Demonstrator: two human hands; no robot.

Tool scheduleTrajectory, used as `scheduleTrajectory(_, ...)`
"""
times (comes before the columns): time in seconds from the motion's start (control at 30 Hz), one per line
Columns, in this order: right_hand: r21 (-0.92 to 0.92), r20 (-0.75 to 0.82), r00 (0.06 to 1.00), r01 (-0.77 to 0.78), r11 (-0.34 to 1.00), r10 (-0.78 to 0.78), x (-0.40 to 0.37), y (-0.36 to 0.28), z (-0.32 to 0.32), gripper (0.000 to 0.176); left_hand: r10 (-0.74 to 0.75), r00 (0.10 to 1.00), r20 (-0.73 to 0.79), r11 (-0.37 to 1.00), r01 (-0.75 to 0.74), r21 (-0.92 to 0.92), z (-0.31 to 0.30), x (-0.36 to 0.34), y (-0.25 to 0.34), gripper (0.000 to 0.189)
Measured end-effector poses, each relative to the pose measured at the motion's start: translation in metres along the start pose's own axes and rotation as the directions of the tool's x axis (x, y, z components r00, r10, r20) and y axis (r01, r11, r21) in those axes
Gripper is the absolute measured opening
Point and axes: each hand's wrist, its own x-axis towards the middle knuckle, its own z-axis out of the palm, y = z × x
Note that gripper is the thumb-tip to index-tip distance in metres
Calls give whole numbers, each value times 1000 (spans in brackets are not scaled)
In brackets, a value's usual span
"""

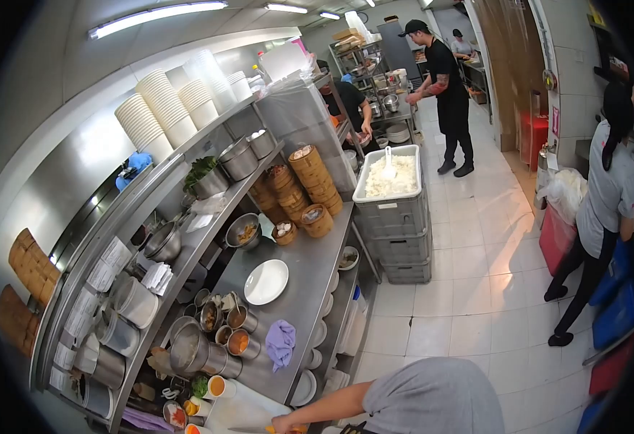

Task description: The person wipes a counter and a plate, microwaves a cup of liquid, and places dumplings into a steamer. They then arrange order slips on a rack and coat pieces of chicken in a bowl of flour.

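At the bottom edge my right hand [286, 424] reaches in from a grey sleeve [433, 394], its fingers closed around a knife with a yellow-orange handle; the lower part of the hand is cut off by the frame. The thin blade [245, 430] points left over a white cutting board [239, 406]. Beside the board stand a cup of orange contents [219, 388], green leaves [200, 386] and a bowl with red and white food [174, 414]. My left hand is out of view.
On the steel counter are a white plate [266, 282], a purple cloth [281, 343], metal sauce pots [241, 341] and bamboo steamers [315, 181]. A grey rice tub [391, 192] stands beyond. Co-workers [443, 94] stand near the aisle, one at right [606, 181].
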Motion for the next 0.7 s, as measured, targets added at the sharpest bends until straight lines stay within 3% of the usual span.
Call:
scheduleTrajectory(0.07, -16, -108, 994, -14, 1000, 12, 3, 17, -5, 22, 49, 999, -10, 999, -49, 5, -5, -4, -14, 16)
scheduleTrajectory(0.1, 96, -428, 818, 464, 880, -385, 69, 67, 15, 21, 73, 997, -26, 997, -73, 5, -9, -9, -24, 18)
scheduleTrajectory(0.13, -75, -623, 404, 821, 566, -670, 33, 52, -3, 19, 98, 994, -50, 995, -98, 4, -18, -16, -33, 20)
scheduleTrajectory(0.17, -2, -671, 668, 432, 902, -321, -20, 60, 3, 9, 111, 991, -78, 994, -111, 0, -23, -23, -52, 22)
scheduleTrajectory(0.2, -262, -616, 626, 410, 874, -478, 3, 100, -7, 13, 73, 984, -163, 995, -84, -62, -18, -37, -64, 20)
scheduleTrajectory(0.23, -504, -542, 566, 373, 779, -621, 30, 142, -14, 22, -1, 985, -175, 1000, 1, 4, -10, -55, -52, 27)
scheduleTrajectory(0.27, -574, -391, 710, 310, 758, -586, -16, 127, -43, 33, -85, 990, -109, 978, 62, -201, -9, -73, -58, 23)
scheduleTrajectory(0.3, -659, -312, 736, 288, 695, -601, -65, 95, -71, 37, 26, 953, -302, 999, -15, 37, 2, -91, -48, 16)
scheduleTrajectory(0.33, -220, -351, 901, 186, 958, -256, -75, 79, -89, 37, -93, 951, -295, 993, 66, -100, -2, -98, -71, 21)
scheduleTrajectory(0.37, -134, -464, 874, 91, 987, -144, -86, 68, -97, 38, -149, 921, -360, 987, 114, -115, -2, -116, -94, 22)
scheduleTrajectory(0.4, -51, -522, 847, 89, 995, -102, -76, 82, -97, 40, -182, 905, -384, 983, 153, -106, -3, -125, -107, 23)
scheduleTrajectory(0.43, -80, -533, 841, 62, 995, -95, -74, 83, -99, 40, -206, 888, -411, 977, 165, -133, -3, -136, -118, 23)
scheduleTrajectory(0.53, -50, -516, 856, 11, 999, -36, -66, 86, -104, 40, -485, 770, -414, 874, 418, -247, 5, -173, -142, 28)
scheduleTrajectory(0.6, 129, -431, 896, -55, 990, 106, -59, 81, -100, 39, -516, 737, -436, 856, 423, -298, 8, -188, -152, 27)
scheduleTrajectory(0.7, 179, -397, 912, -32, 983, 102, -29, 93, -88, 38, -522, 691, -500, 851, 382, -361, 14, -200, -147, 22)
